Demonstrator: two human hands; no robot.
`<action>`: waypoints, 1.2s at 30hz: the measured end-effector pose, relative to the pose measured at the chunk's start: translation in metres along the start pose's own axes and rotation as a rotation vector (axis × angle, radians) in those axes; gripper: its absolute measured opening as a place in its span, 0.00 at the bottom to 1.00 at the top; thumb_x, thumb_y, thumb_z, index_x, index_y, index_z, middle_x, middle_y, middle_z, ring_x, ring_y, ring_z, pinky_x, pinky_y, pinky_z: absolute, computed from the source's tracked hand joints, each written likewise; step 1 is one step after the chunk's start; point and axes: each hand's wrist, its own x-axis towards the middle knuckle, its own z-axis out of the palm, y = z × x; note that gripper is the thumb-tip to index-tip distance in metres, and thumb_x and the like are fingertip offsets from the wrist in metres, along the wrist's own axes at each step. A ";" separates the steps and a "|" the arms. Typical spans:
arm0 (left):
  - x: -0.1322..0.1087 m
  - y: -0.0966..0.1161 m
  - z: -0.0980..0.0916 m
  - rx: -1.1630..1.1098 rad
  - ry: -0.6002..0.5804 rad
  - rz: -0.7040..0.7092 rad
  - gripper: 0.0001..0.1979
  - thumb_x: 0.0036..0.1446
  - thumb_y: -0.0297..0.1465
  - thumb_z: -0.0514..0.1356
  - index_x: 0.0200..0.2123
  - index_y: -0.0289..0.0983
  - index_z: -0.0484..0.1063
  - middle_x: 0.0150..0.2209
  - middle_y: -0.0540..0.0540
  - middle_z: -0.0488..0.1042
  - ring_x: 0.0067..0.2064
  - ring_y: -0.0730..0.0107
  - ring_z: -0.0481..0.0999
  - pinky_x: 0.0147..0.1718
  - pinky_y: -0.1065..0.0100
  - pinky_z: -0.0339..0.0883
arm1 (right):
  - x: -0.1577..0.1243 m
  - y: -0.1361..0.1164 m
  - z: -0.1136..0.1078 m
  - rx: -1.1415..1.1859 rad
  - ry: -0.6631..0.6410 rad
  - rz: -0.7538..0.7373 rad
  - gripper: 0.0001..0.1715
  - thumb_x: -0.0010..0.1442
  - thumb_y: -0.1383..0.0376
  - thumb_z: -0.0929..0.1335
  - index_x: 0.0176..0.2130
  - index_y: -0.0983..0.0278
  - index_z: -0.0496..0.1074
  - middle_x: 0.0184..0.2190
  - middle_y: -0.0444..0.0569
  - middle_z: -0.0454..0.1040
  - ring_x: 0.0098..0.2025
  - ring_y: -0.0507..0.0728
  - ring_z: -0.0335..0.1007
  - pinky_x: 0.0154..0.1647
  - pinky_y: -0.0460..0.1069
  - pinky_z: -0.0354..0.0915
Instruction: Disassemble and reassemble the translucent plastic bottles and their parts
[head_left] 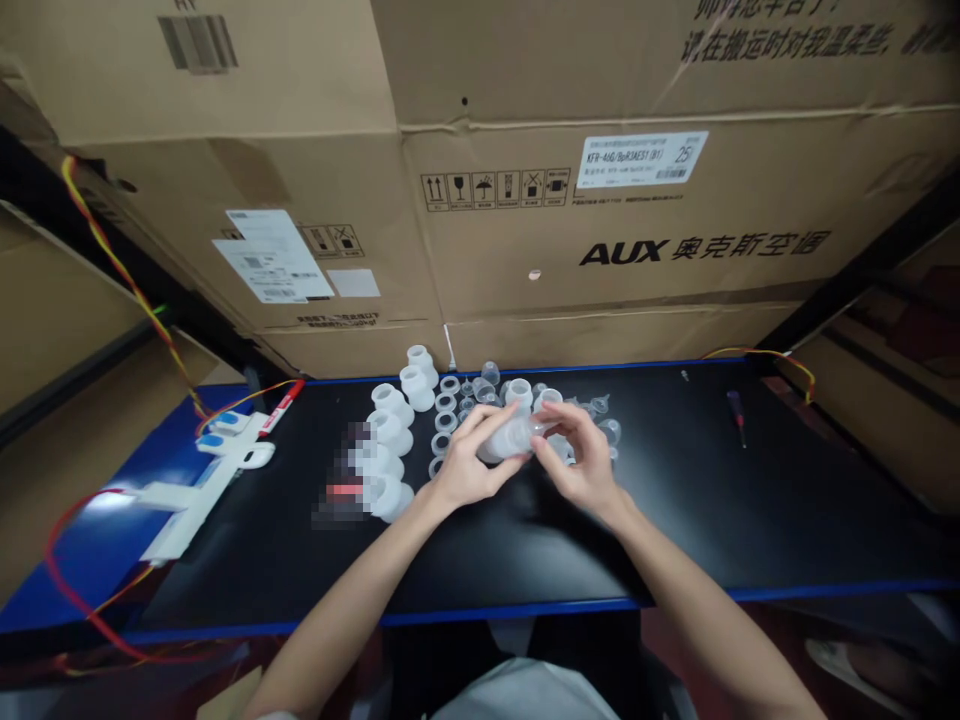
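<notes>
Above the middle of the black table, my left hand (469, 462) is wrapped round a translucent white baby bottle (501, 441), which lies tilted on its side with its top toward the right. My right hand (583, 462) has its thumb and fingers closed on a clear piece (541, 428) at the bottle's top end; whether it is a cap or a nipple I cannot tell. Just behind my hands stand more white bottles (518, 392). A column of clear collar rings (445, 422) lies left of them, with clear nipples (466, 387) and domed caps (490, 373) alongside.
A row of white bottles (390, 432) stands on the left. Farther left are a white power strip (206, 485) with cables and a red-and-white marker (283, 405). A screwdriver (737, 415) lies on the right. A large cardboard box (510, 250) walls off the back.
</notes>
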 end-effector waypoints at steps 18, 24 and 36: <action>-0.023 -0.010 0.001 -0.952 -0.348 -0.834 0.23 0.43 0.42 0.82 0.37 0.31 0.88 0.30 0.43 0.84 0.30 0.64 0.81 0.31 0.69 0.73 | 0.002 -0.014 -0.012 -0.011 -0.201 0.033 0.36 0.66 0.51 0.79 0.67 0.54 0.70 0.40 0.49 0.82 0.41 0.62 0.82 0.48 0.57 0.78; -0.024 -0.019 0.002 -1.162 -0.422 -0.962 0.32 0.39 0.52 0.80 0.36 0.29 0.86 0.31 0.35 0.85 0.24 0.60 0.81 0.22 0.67 0.74 | 0.009 -0.018 -0.026 0.052 -0.393 0.088 0.44 0.71 0.49 0.75 0.76 0.54 0.59 0.58 0.58 0.80 0.61 0.67 0.78 0.64 0.64 0.72; -0.026 -0.014 0.003 -1.122 -0.459 -0.947 0.28 0.38 0.47 0.82 0.37 0.32 0.87 0.30 0.40 0.84 0.26 0.58 0.83 0.26 0.63 0.77 | 0.005 -0.024 -0.021 0.082 -0.480 0.173 0.41 0.70 0.53 0.76 0.75 0.52 0.62 0.57 0.54 0.79 0.56 0.64 0.79 0.61 0.61 0.76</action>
